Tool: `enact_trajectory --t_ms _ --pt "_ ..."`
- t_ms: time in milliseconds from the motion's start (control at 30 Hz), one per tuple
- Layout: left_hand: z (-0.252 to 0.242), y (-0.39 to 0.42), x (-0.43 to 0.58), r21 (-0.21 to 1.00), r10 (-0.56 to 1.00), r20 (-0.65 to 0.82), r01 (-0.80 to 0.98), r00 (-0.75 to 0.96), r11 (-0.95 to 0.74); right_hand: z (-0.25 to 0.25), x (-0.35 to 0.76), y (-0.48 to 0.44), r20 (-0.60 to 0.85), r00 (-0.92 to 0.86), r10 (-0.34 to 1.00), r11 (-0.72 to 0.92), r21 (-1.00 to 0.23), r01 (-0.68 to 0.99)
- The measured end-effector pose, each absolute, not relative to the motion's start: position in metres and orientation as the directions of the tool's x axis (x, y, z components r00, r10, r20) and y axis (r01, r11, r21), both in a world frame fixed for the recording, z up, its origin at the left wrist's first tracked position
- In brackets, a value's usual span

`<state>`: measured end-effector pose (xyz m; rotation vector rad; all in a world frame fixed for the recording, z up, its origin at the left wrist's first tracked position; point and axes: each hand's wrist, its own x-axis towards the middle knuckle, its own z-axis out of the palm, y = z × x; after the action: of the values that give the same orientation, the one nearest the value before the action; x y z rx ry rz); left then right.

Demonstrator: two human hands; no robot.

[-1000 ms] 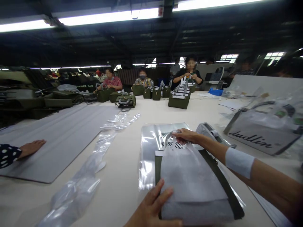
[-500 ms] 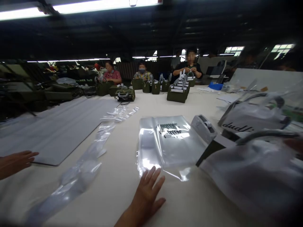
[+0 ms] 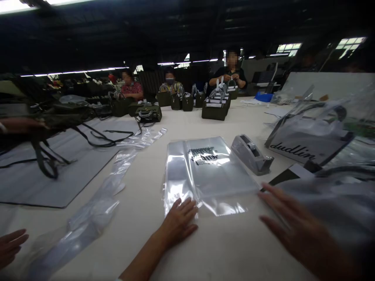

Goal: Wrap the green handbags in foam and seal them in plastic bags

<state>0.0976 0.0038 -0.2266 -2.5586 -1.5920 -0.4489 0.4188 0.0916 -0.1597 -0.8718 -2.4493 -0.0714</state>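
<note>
A: Which step are we in?

B: We judge: singling out one of the plastic bags (image 3: 224, 177), stacked flat ahead of us. Our left hand (image 3: 179, 220) lies palm down at their near-left edge, fingers extended, thumb apart.

A: And our right hand (image 3: 295, 226)?

B: Blurred; fingers spread, nothing visibly gripped, beside the wrapped handbag (image 3: 342, 197). Next likely calls for lifting one edge.

Dark print (image 3: 205, 157) on clear plastic sleeves (image 3: 225, 185); beneath them, off-white worktop (image 3: 146, 191); to their right, grey tape dispenser (image 3: 246, 152); beyond, olive-green handbags (image 3: 214, 112).
</note>
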Motion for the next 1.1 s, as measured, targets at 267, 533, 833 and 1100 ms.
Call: enact_trajectory --t_ms 267,533,833,1100 --pt "-0.223 0.004 0.080 0.044 0.892 0.303 0.931 0.334 -0.363 -0.255 0.355 0.117 0.466 -0.742 0.482 0.864 -0.113 0.490" --pt "-0.219 0.022 0.112 0.076 0.954 0.215 0.970 0.209 -0.230 -0.204 0.352 0.136 0.494 -0.735 0.464 0.878 -0.148 0.455" --pt "-0.191 0.035 0.109 0.251 0.999 -0.036 0.968 -0.017 0.025 -0.200 0.337 0.135 0.458 -0.816 0.352 0.916 0.010 0.401" --pt "-0.184 0.040 0.117 0.365 0.997 -0.075 0.930 -0.010 0.037 -0.208 0.331 0.128 0.427 -0.834 0.351 0.924 -0.013 0.382"
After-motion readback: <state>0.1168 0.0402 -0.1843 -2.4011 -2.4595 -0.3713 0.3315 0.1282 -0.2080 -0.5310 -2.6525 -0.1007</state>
